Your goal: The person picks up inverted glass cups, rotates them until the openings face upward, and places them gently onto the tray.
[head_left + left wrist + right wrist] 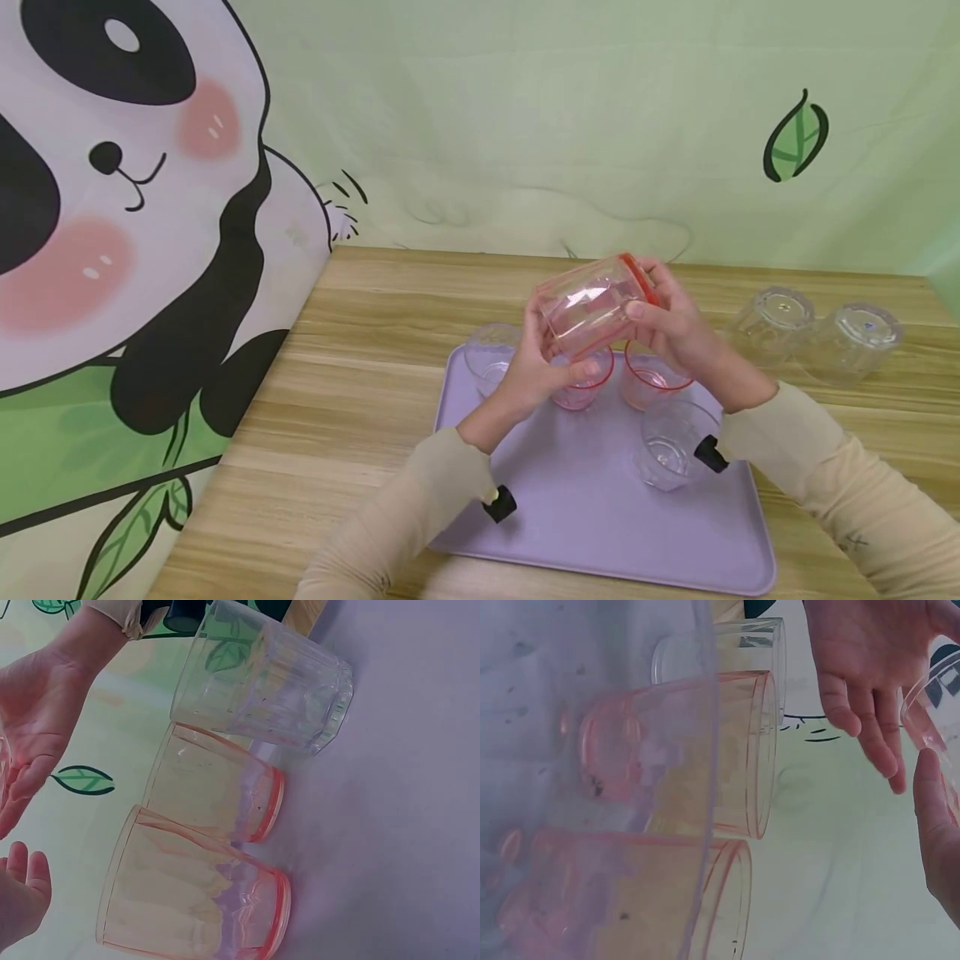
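A clear pinkish cup (592,304) with one red-edged end is held tilted on its side above the tray, between both hands. My left hand (528,367) holds its left end, with the thumb below and the other fingers partly hidden by the cup. At the red-edged end, my right hand (671,325) grips the cup with thumb in front and fingers behind. Just beneath stand two pink cups, one on the left (576,397) and one on the right (654,390). Both appear upright in the left wrist view, where the nearer pink cup (187,892) looks large.
The lilac tray (600,525) also bears a clear glass (489,371) at its back left and another clear glass (667,454) by my right sleeve. Two upside-down clear glasses (855,342) stand on the wooden table (360,367), right of the tray. A panda-printed cloth (480,108) hangs behind.
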A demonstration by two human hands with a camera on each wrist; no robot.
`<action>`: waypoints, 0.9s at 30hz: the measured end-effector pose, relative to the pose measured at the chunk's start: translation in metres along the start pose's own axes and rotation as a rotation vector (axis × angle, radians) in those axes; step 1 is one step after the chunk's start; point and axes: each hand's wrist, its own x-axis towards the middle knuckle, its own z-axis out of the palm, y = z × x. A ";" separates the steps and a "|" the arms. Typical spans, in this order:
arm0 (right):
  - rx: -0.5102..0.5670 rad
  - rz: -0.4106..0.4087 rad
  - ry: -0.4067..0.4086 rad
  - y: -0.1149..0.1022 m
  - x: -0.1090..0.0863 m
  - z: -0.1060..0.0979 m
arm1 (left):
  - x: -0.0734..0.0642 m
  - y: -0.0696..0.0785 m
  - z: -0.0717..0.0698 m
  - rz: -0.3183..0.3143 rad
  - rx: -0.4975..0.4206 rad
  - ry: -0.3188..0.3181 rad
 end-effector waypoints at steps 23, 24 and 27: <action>-0.281 0.189 -0.157 0.000 -0.008 -0.020 | -0.001 0.027 -0.003 0.105 -0.003 0.066; -0.313 0.199 -0.158 -0.001 -0.008 -0.020 | -0.001 0.028 -0.004 0.109 0.013 0.063; -0.439 0.231 -0.147 -0.005 -0.009 -0.020 | -0.002 0.031 -0.007 0.109 0.062 0.045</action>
